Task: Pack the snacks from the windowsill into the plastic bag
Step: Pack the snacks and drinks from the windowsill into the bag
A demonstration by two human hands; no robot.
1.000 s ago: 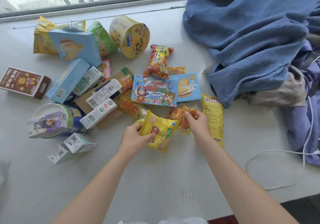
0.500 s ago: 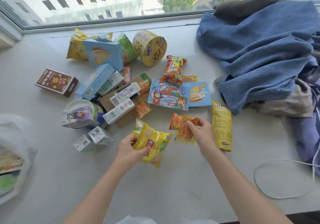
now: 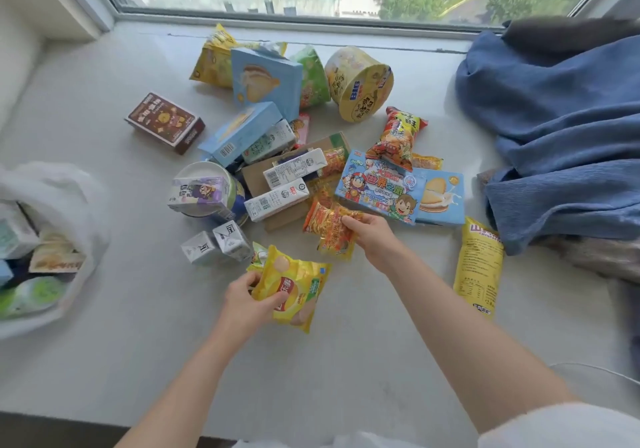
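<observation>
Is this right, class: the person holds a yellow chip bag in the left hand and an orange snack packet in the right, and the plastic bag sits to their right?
One detail is wrong. The head view shows the plastic bag to the person's left, not right. The left hand does hold the yellow chip bag, and the right hand the orange snack packet.

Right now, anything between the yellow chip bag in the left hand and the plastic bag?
Nothing visible. The left hand grips the yellow chip bag; the plastic bag lies open to its left, with only bare windowsill between. The small grey cartons sit farther back, off that path.
</observation>
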